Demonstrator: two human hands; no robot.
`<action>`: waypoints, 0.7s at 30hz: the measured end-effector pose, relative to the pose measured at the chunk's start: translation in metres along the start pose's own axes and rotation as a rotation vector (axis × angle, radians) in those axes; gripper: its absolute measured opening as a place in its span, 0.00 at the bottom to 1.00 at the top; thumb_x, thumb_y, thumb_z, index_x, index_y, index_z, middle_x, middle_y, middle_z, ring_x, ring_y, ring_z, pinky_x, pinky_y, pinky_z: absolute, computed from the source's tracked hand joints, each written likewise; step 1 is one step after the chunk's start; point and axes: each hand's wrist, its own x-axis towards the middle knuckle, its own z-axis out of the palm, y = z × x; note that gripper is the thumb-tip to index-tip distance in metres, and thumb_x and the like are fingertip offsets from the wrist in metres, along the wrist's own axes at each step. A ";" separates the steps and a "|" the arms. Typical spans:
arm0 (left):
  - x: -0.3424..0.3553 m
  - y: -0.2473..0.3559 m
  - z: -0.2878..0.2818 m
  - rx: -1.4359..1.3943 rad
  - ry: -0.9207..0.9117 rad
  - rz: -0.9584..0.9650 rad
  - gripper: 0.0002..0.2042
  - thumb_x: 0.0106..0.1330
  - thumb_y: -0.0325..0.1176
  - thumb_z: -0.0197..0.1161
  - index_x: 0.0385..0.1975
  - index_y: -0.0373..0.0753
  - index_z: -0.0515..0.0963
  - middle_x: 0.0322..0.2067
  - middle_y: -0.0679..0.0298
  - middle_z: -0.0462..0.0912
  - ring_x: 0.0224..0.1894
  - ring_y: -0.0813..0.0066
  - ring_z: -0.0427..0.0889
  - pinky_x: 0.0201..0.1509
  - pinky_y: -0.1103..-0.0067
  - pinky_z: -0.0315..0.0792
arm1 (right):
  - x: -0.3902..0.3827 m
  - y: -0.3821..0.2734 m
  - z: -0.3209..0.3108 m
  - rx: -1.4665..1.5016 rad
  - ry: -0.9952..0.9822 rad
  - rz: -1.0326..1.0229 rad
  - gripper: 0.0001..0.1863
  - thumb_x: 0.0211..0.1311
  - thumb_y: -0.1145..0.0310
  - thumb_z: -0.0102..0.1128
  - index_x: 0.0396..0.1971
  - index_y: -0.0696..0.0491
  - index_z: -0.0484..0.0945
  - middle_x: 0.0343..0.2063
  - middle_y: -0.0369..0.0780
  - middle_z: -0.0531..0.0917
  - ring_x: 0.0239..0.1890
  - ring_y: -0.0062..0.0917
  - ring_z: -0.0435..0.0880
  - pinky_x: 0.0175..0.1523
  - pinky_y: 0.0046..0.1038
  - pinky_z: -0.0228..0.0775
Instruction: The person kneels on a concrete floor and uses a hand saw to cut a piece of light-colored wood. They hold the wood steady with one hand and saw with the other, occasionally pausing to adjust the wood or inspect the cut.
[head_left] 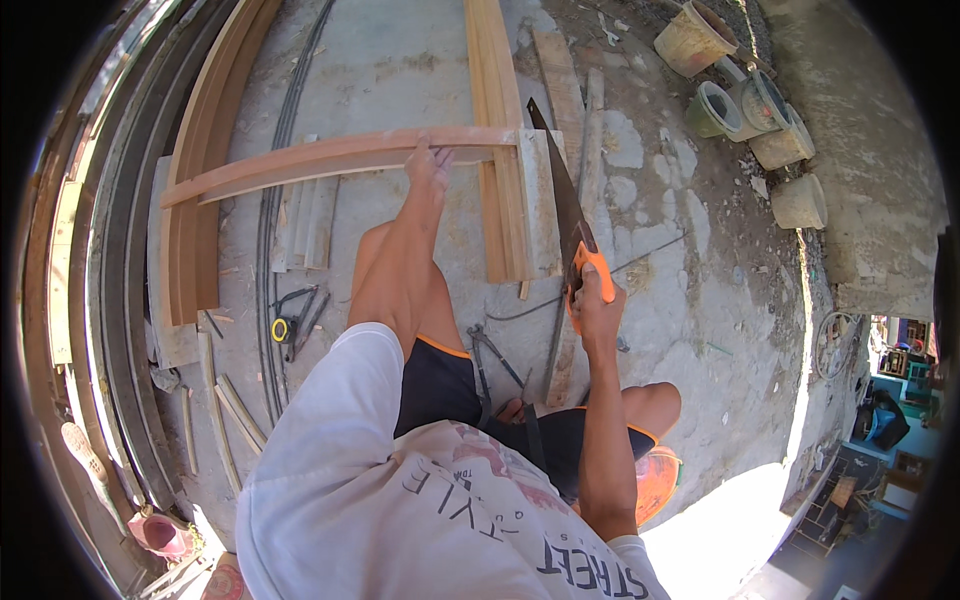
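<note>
My left hand (429, 168) grips a long, narrow wooden board (310, 154) from its near side, with the fingertips at its upper edge. The board lies crosswise over thick timber beams (198, 215) on the left and another pair of beams (497, 225) on the right. My right hand (600, 308) is wrapped around the orange handle of a handsaw (567, 190). The saw's dark blade points away from me, at the board's right end; whether its teeth touch the wood I cannot tell. Beside the blade is a pale, whitish piece of wood (542, 205).
A yellow-and-black tape measure (284, 329) lies on the concrete at the left. Pincers (490, 352) rest near my feet. Several buckets (697, 40) stand at the far right. Long dark rods (268, 240) and wood offcuts (238, 410) lie on the left.
</note>
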 end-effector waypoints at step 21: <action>-0.015 0.012 -0.003 0.273 0.015 0.032 0.25 0.84 0.44 0.52 0.67 0.27 0.64 0.65 0.37 0.73 0.64 0.43 0.79 0.71 0.56 0.76 | -0.001 0.014 -0.004 0.015 0.039 -0.008 0.20 0.77 0.60 0.57 0.26 0.59 0.79 0.19 0.32 0.76 0.20 0.14 0.71 0.26 0.24 0.60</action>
